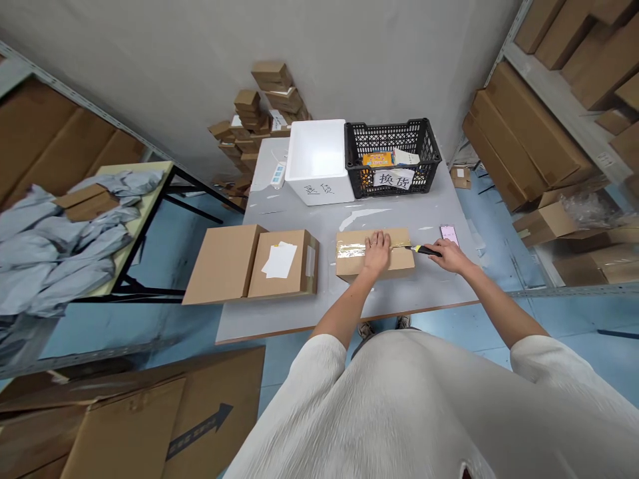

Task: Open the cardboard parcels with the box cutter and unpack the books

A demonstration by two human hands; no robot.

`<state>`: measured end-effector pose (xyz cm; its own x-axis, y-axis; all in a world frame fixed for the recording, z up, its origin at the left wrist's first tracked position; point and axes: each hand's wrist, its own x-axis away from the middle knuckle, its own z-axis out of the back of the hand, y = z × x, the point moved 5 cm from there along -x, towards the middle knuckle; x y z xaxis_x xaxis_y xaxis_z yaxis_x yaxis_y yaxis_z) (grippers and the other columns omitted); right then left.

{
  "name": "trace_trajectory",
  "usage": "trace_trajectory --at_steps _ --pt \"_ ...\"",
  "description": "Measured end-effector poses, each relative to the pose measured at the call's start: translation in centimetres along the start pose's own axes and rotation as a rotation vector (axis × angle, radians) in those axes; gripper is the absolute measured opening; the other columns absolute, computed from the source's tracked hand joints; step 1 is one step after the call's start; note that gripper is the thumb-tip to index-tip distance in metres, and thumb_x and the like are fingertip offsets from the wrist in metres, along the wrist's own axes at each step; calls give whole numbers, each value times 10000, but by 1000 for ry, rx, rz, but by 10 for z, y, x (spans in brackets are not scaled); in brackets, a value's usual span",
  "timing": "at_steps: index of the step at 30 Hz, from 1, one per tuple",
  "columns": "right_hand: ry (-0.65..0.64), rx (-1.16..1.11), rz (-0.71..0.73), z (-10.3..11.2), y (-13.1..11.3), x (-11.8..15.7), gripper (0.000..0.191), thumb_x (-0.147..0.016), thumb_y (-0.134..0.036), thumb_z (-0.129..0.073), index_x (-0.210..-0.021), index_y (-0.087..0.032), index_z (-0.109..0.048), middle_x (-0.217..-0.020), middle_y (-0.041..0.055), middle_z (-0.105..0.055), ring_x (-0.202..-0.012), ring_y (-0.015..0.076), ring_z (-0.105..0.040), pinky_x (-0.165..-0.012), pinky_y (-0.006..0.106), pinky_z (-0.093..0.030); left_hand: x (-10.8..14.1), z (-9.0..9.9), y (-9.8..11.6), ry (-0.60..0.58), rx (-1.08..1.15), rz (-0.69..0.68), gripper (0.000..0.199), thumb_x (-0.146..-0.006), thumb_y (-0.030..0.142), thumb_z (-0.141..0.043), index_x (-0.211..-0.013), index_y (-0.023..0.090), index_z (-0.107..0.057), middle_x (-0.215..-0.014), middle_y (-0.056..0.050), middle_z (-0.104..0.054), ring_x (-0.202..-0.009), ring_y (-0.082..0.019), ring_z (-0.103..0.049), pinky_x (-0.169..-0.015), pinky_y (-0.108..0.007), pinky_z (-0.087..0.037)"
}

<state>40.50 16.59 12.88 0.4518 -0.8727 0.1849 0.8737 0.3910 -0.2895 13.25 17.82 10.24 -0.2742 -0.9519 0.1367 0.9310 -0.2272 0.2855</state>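
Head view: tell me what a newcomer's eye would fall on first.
Probably the white box and black crate, side by side toward the far edge of the table. Closer in, the left hand lies on a taped carton and the right hand holds a cutter at the carton's right end. Grey bags heaped at far left might follow.

Head-height view, forward and downward
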Motion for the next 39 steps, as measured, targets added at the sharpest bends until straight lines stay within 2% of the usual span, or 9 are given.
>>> trace_trajectory --at_steps 4,9,14,21,28,30,32,35,39 --pt "32 -5 -22 -6 3 5 535 -1112 -447 -516 -1606 -296 -657 -1321 169 -714 -1211 367 -626 -1010 459 -467 4 -4 -1 19 10 -4 698 -1105 304 -411 -1791 239 -304 -1821 -169 -378 -1734 -321 -234 -1387 -614 -163" --pt "70 4 -37 -8 13 7 537 -1108 -450 -516 -1596 -283 -664 -1325 171 -712 -1213 373 -609 -1013 465 -451 5 -5 -3 20 2 9 669 -1121 312 -385 -1786 268 -329 -1822 -140 -384 -1726 -310 -256 -1390 -590 -177" --pt "104 18 -21 -5 15 5 539 -1077 -417 -567 -1598 -307 -656 -1324 168 -727 -1212 387 -591 -997 478 -435 3 -8 -4 21 -4 9 639 -1143 330 -328 -1774 236 -360 -1833 -138 -361 -1726 -305 -254 -1397 -567 -169" --pt "171 -1 -11 -6 20 -8 520 -1060 -439 -569 -1529 -266 -711 -1293 172 -737 -1187 395 -587 -973 490 -435 5 -9 -3 26 -29 18 644 -1145 338 -291 -1774 220 -360 -1835 -143 -358 -1727 -313 -253 -1405 -569 -161" --pt "291 -68 -167 3 43 -25 509 -1008 -450 -616 -1454 -239 -745 -1287 177 -746 -1226 416 -600 -997 514 -479 10 -2 -6 9 40 13 622 -1148 363 -311 -1721 156 -432 -1840 -160 -335 -1733 -309 -233 -1419 -540 -142" --pt "300 -118 -151 6 36 -35 508 -1004 -455 -625 -1440 -225 -745 -1282 175 -751 -1224 406 -619 -1023 513 -492 18 3 -14 11 63 -15 617 -1142 409 -368 -1697 157 -458 -1825 -170 -359 -1722 -311 -254 -1418 -524 -158" --pt "274 -176 -97 7 18 -52 508 -1002 -458 -631 -1429 -206 -744 -1297 175 -753 -1219 391 -640 -1056 508 -500 29 8 -23 16 73 -55 642 -1114 502 -477 -1676 192 -480 -1805 -166 -388 -1710 -322 -273 -1416 -527 -170" --pt "205 -250 -9 3 -22 -84 492 -1011 -439 -619 -1424 -198 -733 -1374 166 -747 -1267 374 -649 -1097 489 -502 47 12 -38 7 40 -118 767 -1015 609 -670 -1664 245 -485 -1779 -160 -414 -1697 -347 -288 -1412 -556 -168" --pt "76 -245 67 -5 -74 -121 428 -1009 -399 -619 -1371 -209 -748 -1421 143 -755 -1322 367 -650 -1131 484 -479 63 14 -48 -35 -42 -164 815 -963 571 -772 -1659 256 -489 -1777 -167 -411 -1683 -364 -314 -1404 -566 -186"
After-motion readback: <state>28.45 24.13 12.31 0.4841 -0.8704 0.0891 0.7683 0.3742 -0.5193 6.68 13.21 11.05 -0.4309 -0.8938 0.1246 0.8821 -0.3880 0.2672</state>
